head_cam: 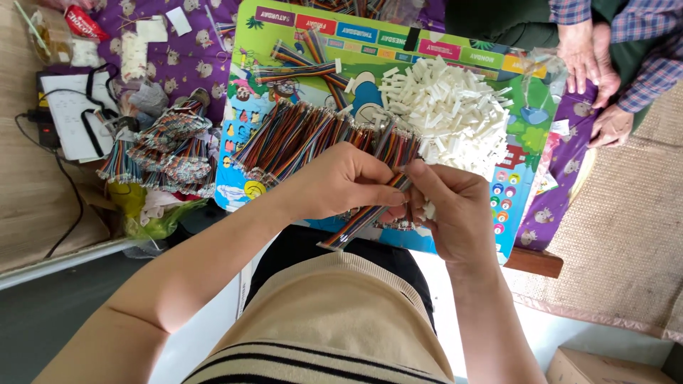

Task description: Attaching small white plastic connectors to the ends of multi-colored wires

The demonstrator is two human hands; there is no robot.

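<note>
My left hand (346, 183) grips a short rainbow ribbon cable (353, 226) that slants down toward my lap. My right hand (455, 206) pinches the cable's upper end, with a small white plastic connector (429, 211) tucked under its fingers. Both hands meet above the near edge of a colourful printed board (455, 53). On the board lie a row of several rainbow ribbon cables (299, 139) and a heap of white plastic connectors (448, 110).
A pile of finished cable bundles (167, 149) lies to the left on a purple patterned cloth (181, 60). A notebook with a black strap (67, 110) sits far left. Another person's hands (594, 71) rest at the top right. A cardboard box (605, 366) stands bottom right.
</note>
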